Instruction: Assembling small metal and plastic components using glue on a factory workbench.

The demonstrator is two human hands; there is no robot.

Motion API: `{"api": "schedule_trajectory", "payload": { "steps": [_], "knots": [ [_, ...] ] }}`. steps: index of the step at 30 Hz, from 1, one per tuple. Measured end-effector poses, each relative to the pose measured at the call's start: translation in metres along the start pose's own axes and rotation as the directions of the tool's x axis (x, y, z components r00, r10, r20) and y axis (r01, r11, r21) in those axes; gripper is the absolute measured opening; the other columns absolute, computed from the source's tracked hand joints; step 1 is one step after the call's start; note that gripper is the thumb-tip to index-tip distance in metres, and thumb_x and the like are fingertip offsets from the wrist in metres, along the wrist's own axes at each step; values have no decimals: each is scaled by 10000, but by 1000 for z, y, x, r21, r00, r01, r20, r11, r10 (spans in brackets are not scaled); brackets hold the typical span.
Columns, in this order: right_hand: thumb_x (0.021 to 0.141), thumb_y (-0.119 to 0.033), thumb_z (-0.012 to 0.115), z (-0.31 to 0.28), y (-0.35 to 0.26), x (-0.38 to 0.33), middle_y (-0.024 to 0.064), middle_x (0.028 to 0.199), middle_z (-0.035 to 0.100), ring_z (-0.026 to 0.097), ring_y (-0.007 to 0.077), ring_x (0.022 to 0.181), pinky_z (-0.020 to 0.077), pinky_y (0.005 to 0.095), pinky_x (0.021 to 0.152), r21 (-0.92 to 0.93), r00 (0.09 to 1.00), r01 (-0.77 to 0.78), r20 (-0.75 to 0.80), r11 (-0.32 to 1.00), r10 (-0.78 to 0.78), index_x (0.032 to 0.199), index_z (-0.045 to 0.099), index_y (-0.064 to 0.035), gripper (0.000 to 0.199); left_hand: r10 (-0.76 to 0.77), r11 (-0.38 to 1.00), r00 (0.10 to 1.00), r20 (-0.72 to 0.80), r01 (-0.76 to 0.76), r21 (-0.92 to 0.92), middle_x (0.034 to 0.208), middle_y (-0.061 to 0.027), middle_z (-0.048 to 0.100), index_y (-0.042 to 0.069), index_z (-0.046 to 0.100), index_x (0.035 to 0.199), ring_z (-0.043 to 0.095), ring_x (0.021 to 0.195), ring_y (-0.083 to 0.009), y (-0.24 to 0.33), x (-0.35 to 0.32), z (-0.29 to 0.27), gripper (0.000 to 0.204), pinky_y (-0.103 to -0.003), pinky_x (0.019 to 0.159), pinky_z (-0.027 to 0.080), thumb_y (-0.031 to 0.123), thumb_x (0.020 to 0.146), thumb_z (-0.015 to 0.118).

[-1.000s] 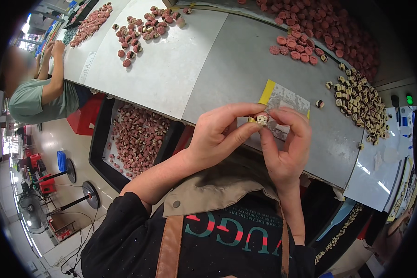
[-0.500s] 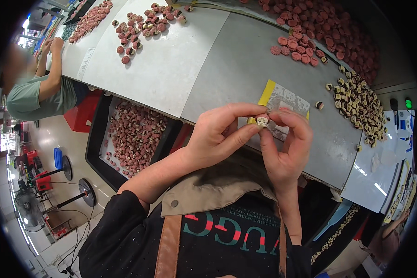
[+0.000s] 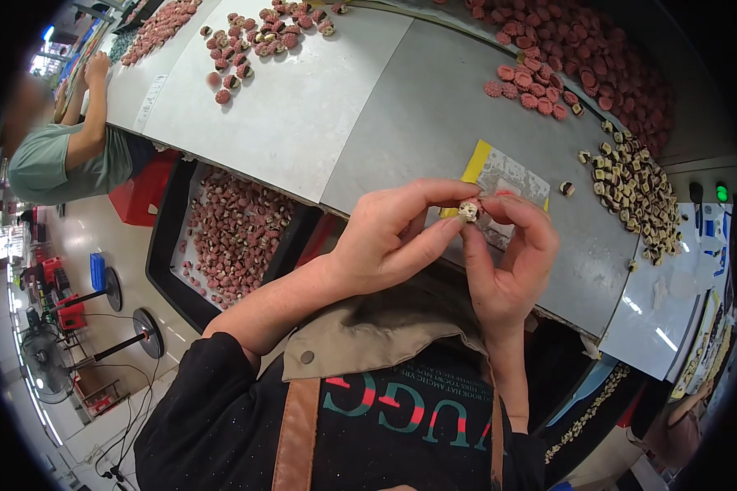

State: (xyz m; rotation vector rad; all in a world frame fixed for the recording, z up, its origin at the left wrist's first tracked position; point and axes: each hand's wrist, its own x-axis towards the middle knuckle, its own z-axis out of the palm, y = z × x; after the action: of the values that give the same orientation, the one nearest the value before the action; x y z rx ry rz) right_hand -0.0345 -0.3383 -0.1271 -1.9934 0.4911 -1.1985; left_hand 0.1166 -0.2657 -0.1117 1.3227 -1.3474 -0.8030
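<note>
Above the table's near edge, both hands meet at one small doll-head piece [image 3: 468, 211], with a cream face below and a pink cap on top. My left hand [image 3: 389, 237] pinches it between thumb and fingers from the left. From the right, the thumb and fingertips of my right hand [image 3: 511, 254] close on the same piece, partly covering the pink part. Under the hands lies a flat white sheet with a yellow edge [image 3: 476, 162], its surface speckled. A single dark-and-cream head piece [image 3: 566, 188] rests just right of the sheet.
Loose pink scalloped caps [image 3: 540, 90] lie at the far right, before a larger heap. Cream-and-dark pieces [image 3: 638, 192] are piled on the right. Capped heads [image 3: 262, 37] sit at the far left; a black tray [image 3: 168, 270] of them stands below. A co-worker [image 3: 74, 159] works at left.
The small piece has turned slightly between my fingertips, and both hands keep their pinch on it. At the left, the co-worker's arms have shifted a little.
</note>
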Motion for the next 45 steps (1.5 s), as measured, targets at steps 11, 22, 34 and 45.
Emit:
{"api": "schedule_trajectory", "payload": {
  "steps": [11, 22, 34, 45],
  "knots": [
    [784, 65, 646, 2, 0, -3, 111, 1061, 525, 523, 208, 1035, 383, 358, 979, 29, 1000, -23, -15, 999, 24, 1171, 413, -14, 458, -28, 999, 1000, 5, 28, -30, 829, 30, 613, -30, 539, 1173, 386, 560, 31, -2, -2, 0, 298, -142, 480, 308, -11, 875, 534],
    [719, 66, 692, 7, -2, 0, 93, 967, 611, 582, 228, 893, 438, 384, 894, 32, 992, -45, -114, 998, 49, 1094, 472, -35, 446, -23, 1000, 1000, -3, 23, -22, 804, 33, 602, -25, 549, 1167, 393, 554, 27, 0, 0, 0, 293, -147, 478, 310, -5, 875, 526],
    [776, 70, 656, 2, -2, 0, 115, 1063, 541, 538, 212, 1017, 408, 353, 952, 37, 1000, 10, -22, 999, -9, 1140, 432, -21, 438, 44, 999, 997, -69, -42, 29, 742, -36, 608, -4, 576, 1129, 502, 544, -70, -2, 2, 6, 260, -212, 499, 398, 64, 881, 537],
    [779, 90, 648, 4, 0, 0, 122, 1057, 546, 546, 199, 997, 410, 356, 954, 46, 999, 31, -33, 998, -30, 1145, 420, -14, 444, 152, 988, 977, -147, -144, 62, 769, -81, 652, 25, 606, 1086, 587, 535, -145, -10, 5, 10, 232, -259, 506, 449, 88, 867, 563]
  ]
}}
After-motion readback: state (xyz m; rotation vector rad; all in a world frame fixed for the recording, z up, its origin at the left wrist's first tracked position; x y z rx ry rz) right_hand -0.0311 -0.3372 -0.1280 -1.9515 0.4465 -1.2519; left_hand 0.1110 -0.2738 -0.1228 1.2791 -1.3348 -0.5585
